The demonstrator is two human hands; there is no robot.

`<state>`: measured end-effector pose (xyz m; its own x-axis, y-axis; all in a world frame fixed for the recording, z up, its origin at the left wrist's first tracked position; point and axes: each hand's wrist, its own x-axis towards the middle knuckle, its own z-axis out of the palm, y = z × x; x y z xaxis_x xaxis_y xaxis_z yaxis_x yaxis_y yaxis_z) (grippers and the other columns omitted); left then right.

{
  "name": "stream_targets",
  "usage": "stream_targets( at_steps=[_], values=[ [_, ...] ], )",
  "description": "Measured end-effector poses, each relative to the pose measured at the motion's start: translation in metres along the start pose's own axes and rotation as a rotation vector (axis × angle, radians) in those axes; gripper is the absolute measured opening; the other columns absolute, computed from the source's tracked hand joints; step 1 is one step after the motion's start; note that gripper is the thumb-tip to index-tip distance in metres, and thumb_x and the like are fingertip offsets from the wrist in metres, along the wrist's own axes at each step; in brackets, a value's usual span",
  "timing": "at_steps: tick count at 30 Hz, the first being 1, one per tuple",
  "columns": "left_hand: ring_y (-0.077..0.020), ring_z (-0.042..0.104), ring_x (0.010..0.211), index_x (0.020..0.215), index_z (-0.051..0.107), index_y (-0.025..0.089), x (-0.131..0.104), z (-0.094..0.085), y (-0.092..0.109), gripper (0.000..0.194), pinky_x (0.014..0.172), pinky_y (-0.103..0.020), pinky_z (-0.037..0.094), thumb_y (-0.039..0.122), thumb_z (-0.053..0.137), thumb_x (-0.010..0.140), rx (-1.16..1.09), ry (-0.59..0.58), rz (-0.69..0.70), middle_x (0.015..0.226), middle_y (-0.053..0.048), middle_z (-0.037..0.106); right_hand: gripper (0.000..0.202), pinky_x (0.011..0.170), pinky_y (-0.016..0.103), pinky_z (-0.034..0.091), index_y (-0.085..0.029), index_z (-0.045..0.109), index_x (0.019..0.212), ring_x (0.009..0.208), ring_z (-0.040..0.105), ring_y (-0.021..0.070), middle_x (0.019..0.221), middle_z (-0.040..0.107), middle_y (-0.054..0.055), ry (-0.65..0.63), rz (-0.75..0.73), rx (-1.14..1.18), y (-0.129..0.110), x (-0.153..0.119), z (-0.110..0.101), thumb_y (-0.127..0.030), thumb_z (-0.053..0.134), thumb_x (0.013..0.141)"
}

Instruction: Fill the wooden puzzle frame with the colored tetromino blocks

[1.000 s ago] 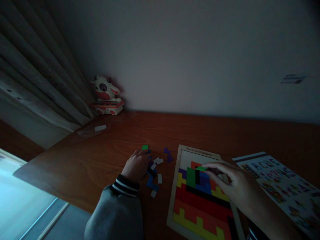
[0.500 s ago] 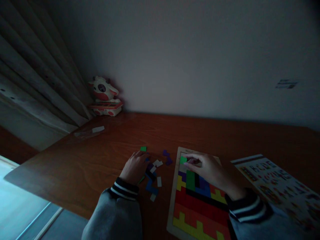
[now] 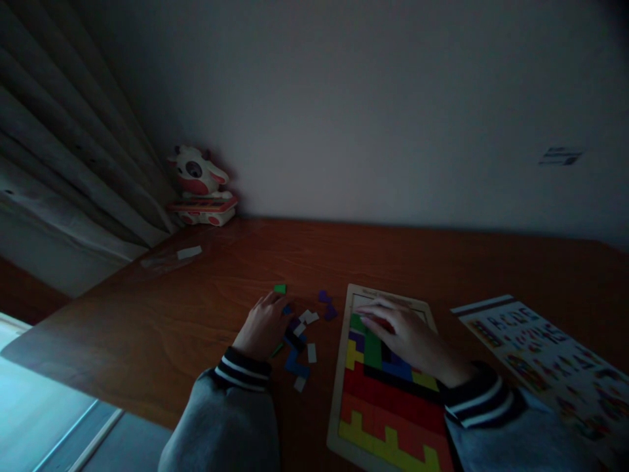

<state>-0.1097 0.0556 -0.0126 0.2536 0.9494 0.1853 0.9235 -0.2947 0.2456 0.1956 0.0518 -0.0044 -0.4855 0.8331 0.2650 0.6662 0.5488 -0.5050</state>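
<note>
My right hand (image 3: 400, 331) is over the upper left of a wooden puzzle board (image 3: 339, 393). Its thumb and fingers are slightly apart, with the fingertips at a green piece (image 3: 357, 322) lying in the frame. Rows of yellow, red, orange, black, blue and green block pieces fill the lower part of the board. My left hand (image 3: 263, 326) rests on the table at the left of a pile of loose pieces, fingers loosely extended. By its fingertips lie a blue piece (image 3: 287, 309) and white pieces (image 3: 312, 353). What lies under the palm is hidden.
A loose green piece (image 3: 280, 288) and purple pieces (image 3: 329, 312) lie beyond the pile. A printed pattern sheet (image 3: 531, 334) is at the right. A cow-shaped toy keyboard (image 3: 204, 203) stands at the back left, near a clear wrapper with a white label (image 3: 189, 252).
My right hand has lowered its fingers and loosened its pinch; the green piece now shows lower, in the board. The left hand has stayed about where it was. The view has shifted slightly.
</note>
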Motion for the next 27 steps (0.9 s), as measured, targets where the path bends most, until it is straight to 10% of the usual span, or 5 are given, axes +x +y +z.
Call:
stream_targets(
  at_steps=[27],
  values=[
    [-0.0241,0.065,0.107,0.114,0.066,0.02,0.0,-0.007,0.014,0.024,0.095,-0.043,0.057,0.024,0.065,0.091,-0.138,0.289,0.22,0.119,-0.009,0.066,0.018,0.085,0.037,0.05,-0.024,0.074,0.094,0.093,0.066,0.0223,0.096,0.07,0.006,0.072,0.06,0.065,0.012,0.002,0.014,-0.038,0.062,0.092]
  ],
)
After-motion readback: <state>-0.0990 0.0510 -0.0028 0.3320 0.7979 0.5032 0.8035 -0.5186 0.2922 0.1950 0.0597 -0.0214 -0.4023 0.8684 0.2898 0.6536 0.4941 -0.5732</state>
